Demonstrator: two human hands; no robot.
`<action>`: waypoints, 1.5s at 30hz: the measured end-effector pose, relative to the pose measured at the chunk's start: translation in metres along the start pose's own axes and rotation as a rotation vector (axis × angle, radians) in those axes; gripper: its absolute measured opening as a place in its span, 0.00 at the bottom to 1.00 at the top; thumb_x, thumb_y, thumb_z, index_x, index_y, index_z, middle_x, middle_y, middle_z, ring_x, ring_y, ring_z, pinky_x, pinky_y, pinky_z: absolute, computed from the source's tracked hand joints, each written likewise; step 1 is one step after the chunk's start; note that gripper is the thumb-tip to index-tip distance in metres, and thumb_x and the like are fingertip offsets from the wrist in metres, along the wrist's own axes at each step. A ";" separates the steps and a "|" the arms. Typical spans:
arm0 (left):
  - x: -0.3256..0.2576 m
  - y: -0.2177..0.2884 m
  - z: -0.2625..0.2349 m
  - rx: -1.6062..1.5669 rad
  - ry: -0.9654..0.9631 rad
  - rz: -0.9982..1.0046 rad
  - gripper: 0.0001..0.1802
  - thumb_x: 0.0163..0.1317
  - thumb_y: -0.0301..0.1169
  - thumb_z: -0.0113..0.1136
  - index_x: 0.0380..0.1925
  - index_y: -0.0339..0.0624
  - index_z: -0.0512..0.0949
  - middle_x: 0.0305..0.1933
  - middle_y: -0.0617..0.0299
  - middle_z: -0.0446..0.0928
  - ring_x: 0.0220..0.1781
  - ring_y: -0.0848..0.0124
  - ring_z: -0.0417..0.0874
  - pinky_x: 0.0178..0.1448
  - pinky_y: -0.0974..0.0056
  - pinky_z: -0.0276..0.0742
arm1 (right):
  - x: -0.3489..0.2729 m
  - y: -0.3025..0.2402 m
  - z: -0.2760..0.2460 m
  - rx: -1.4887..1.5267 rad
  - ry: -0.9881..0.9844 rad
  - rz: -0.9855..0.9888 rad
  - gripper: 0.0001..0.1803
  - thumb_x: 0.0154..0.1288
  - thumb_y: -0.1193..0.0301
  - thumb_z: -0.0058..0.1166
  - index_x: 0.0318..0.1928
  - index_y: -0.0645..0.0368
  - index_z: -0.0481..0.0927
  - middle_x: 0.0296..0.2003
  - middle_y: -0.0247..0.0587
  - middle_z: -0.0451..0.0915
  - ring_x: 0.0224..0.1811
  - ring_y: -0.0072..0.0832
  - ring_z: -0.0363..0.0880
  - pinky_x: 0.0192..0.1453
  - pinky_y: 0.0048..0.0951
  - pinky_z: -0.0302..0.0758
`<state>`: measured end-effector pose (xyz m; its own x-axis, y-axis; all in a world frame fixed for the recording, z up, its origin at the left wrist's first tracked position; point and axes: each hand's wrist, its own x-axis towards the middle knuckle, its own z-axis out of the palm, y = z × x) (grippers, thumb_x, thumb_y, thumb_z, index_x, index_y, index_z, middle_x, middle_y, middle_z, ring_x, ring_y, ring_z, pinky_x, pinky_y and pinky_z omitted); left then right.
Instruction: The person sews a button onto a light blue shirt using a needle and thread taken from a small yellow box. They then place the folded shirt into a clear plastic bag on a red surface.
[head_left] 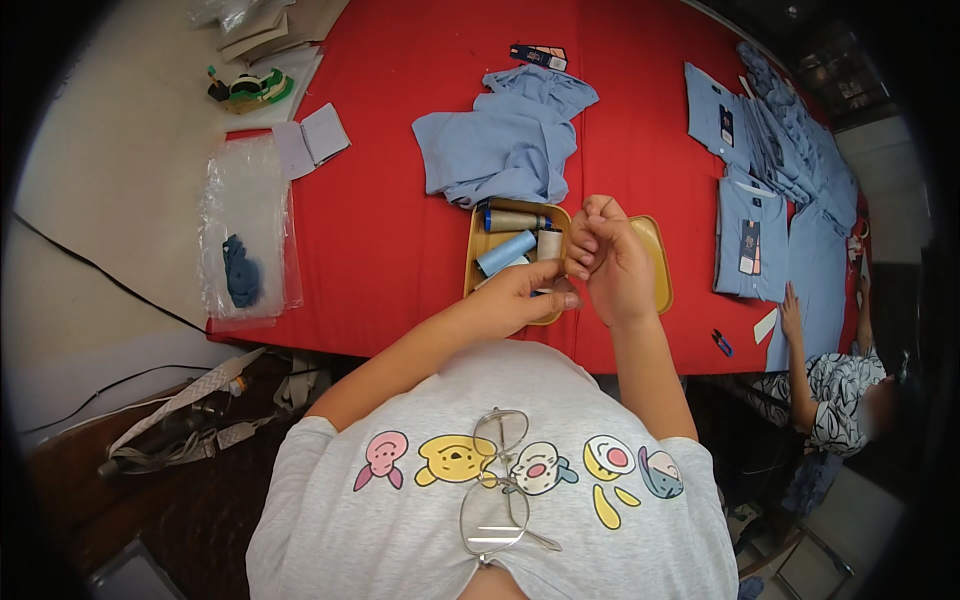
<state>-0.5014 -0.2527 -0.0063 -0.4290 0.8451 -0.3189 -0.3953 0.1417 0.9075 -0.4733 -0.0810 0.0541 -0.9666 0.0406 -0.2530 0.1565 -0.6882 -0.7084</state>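
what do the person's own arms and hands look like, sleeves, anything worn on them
Both forearms are bare from the elbow down. The left hand and right hand wear no gloves; no ring, watch or bracelet can be made out at this size. The only sleeves are the short ones of a light grey t-shirt with a row of pastel cartoon animal faces across the chest; folded wire-rimmed glasses hang at its collar.
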 end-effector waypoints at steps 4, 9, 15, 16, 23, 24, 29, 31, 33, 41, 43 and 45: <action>-0.002 0.002 0.006 -0.038 0.174 0.064 0.23 0.75 0.38 0.58 0.65 0.39 0.75 0.60 0.62 0.79 0.62 0.75 0.77 0.68 0.66 0.70 | 0.000 -0.002 -0.010 -0.184 0.040 0.032 0.06 0.69 0.75 0.46 0.43 0.52 0.65 0.27 0.26 0.62 0.27 0.15 0.58 0.28 0.20 0.59; -0.004 0.029 -0.004 -0.559 0.317 -0.086 0.19 0.73 0.43 0.59 0.55 0.42 0.81 0.54 0.63 0.82 0.59 0.70 0.80 0.66 0.60 0.73 | 0.001 0.016 -0.005 -0.482 0.022 -0.001 0.08 0.69 0.80 0.47 0.43 0.55 0.65 0.28 0.27 0.68 0.28 0.14 0.62 0.31 0.21 0.62; 0.001 0.022 -0.020 -0.555 0.346 -0.035 0.16 0.72 0.43 0.61 0.50 0.45 0.83 0.51 0.64 0.83 0.56 0.71 0.81 0.63 0.58 0.74 | 0.001 0.037 -0.007 -0.746 -0.074 -0.074 0.06 0.72 0.82 0.44 0.43 0.58 0.64 0.28 0.32 0.72 0.30 0.17 0.67 0.35 0.23 0.67; 0.001 0.022 -0.021 -0.537 0.346 -0.014 0.15 0.72 0.43 0.62 0.49 0.46 0.83 0.50 0.65 0.83 0.55 0.71 0.81 0.63 0.58 0.74 | 0.001 0.040 -0.008 -0.724 -0.063 -0.096 0.06 0.72 0.82 0.44 0.43 0.58 0.64 0.28 0.32 0.72 0.31 0.17 0.68 0.35 0.23 0.67; 0.002 0.025 -0.024 -0.761 0.477 0.116 0.12 0.75 0.36 0.58 0.51 0.42 0.79 0.44 0.64 0.82 0.50 0.71 0.83 0.61 0.60 0.78 | -0.009 0.038 -0.012 -0.826 0.017 -0.089 0.06 0.74 0.78 0.48 0.49 0.62 0.72 0.28 0.32 0.73 0.32 0.18 0.70 0.38 0.22 0.69; 0.002 0.025 -0.027 -0.808 0.500 0.169 0.12 0.75 0.34 0.57 0.52 0.41 0.78 0.42 0.65 0.81 0.48 0.72 0.83 0.60 0.61 0.80 | -0.013 0.034 -0.012 -0.883 0.026 -0.060 0.07 0.75 0.77 0.49 0.50 0.63 0.74 0.28 0.31 0.73 0.32 0.18 0.71 0.38 0.22 0.70; -0.007 0.024 -0.061 -0.930 0.620 0.332 0.12 0.75 0.32 0.58 0.52 0.38 0.75 0.32 0.69 0.73 0.29 0.82 0.71 0.38 0.74 0.74 | -0.033 0.022 -0.031 -0.830 -0.079 0.115 0.09 0.77 0.70 0.52 0.44 0.63 0.80 0.26 0.27 0.71 0.29 0.15 0.68 0.34 0.21 0.68; -0.012 0.020 -0.075 -0.915 0.632 0.367 0.12 0.75 0.31 0.58 0.52 0.37 0.75 0.32 0.69 0.72 0.28 0.83 0.68 0.35 0.75 0.70 | -0.042 0.011 -0.038 -0.686 -0.106 0.198 0.09 0.77 0.68 0.52 0.43 0.62 0.81 0.25 0.26 0.70 0.27 0.13 0.66 0.31 0.19 0.65; -0.016 0.019 -0.079 -0.903 0.664 0.371 0.12 0.75 0.32 0.58 0.52 0.37 0.74 0.32 0.69 0.71 0.27 0.83 0.66 0.32 0.76 0.66 | -0.048 -0.001 -0.050 -0.497 -0.120 0.283 0.09 0.77 0.68 0.53 0.43 0.60 0.81 0.25 0.26 0.69 0.26 0.11 0.64 0.28 0.17 0.62; -0.016 0.006 -0.063 -0.833 0.656 0.276 0.11 0.75 0.30 0.57 0.51 0.37 0.78 0.34 0.69 0.73 0.28 0.83 0.66 0.32 0.77 0.65 | -0.045 -0.006 -0.065 0.112 -0.083 0.016 0.07 0.78 0.70 0.48 0.46 0.59 0.78 0.24 0.26 0.67 0.23 0.13 0.59 0.25 0.17 0.61; -0.018 0.005 -0.060 -0.807 0.648 0.258 0.10 0.75 0.30 0.57 0.50 0.37 0.79 0.34 0.69 0.74 0.28 0.83 0.67 0.33 0.77 0.65 | -0.042 -0.005 -0.068 0.194 -0.066 -0.030 0.08 0.79 0.70 0.48 0.47 0.59 0.78 0.25 0.27 0.67 0.24 0.14 0.60 0.27 0.18 0.62; -0.019 0.004 -0.056 -0.772 0.604 0.252 0.10 0.75 0.31 0.57 0.49 0.37 0.80 0.34 0.69 0.75 0.29 0.83 0.68 0.34 0.77 0.66 | -0.039 -0.004 -0.074 0.252 -0.076 -0.041 0.08 0.79 0.69 0.47 0.48 0.59 0.78 0.28 0.30 0.69 0.26 0.16 0.63 0.31 0.18 0.65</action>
<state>-0.5403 -0.2973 -0.0118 -0.8270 0.3721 -0.4214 -0.5621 -0.5580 0.6104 -0.4209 -0.0260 0.0183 -0.9850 0.0242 -0.1706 0.0706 -0.8463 -0.5280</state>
